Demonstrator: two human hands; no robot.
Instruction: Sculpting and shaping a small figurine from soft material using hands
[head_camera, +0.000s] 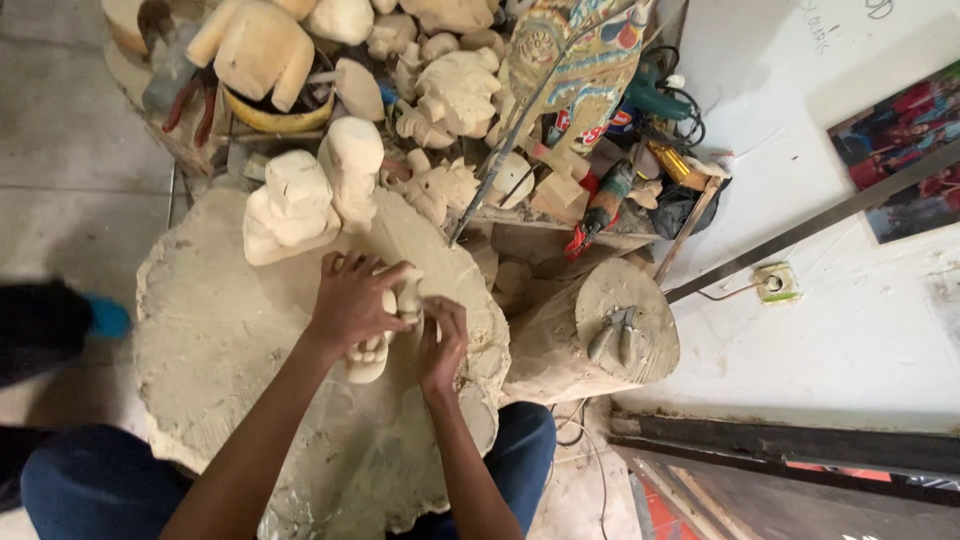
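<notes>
My left hand (350, 298) grips a small pale carved wooden figure (372, 358) and presses it down onto a big round wooden block (215, 340) in my lap. My right hand (442, 342) is closed right beside the figure, fingers curled against its side. Whether it holds a small tool or a bit of abrasive I cannot tell. The middle of the figure is hidden under my left palm.
Two larger rough-carved figures (300, 200) stand on the block's far edge. Beyond them lies a heap of unfinished carvings (450, 80), a painted statue (575, 60) and tools. A log stump (610, 320) with pliers (615, 332) stands at the right. A white wall is further right.
</notes>
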